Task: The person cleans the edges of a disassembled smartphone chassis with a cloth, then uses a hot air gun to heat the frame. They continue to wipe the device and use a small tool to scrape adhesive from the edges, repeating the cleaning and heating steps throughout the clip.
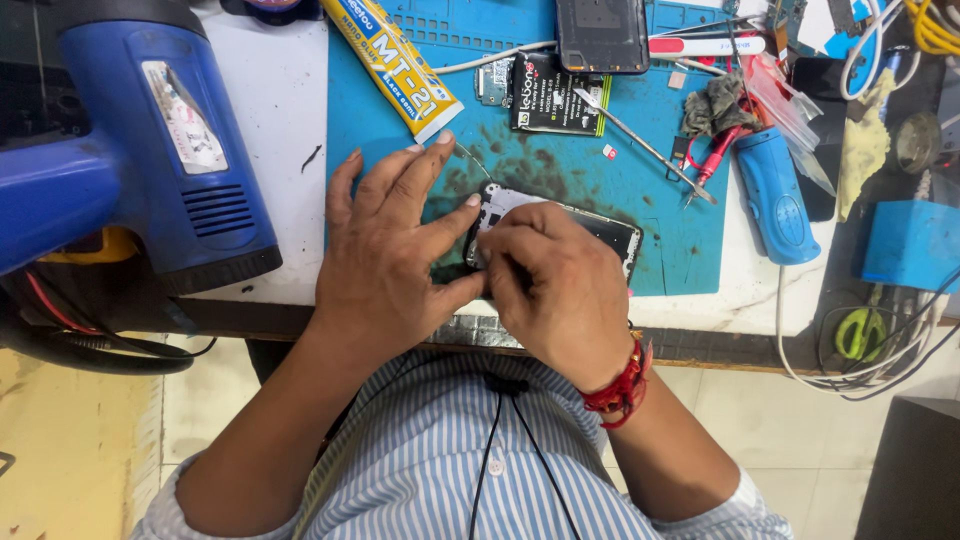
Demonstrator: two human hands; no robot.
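An opened phone body [600,225] lies on a stained blue work mat [560,170] near the bench's front edge. My left hand [385,255] rests flat on the mat and steadies the phone's left end with thumb and fingers. Over the phone's middle, my right hand [560,290] is closed, fingers pinched down onto it; what it pinches is hidden. A red thread band circles the right wrist.
A blue heat gun [150,130] stands at left. On the mat lie a yellow glue tube [395,60], a black battery [555,95], a dark phone [602,35], tweezers [645,145] and a blue screwdriver handle [775,195]. Cables, green scissors [860,330] and a blue box [915,245] crowd the right.
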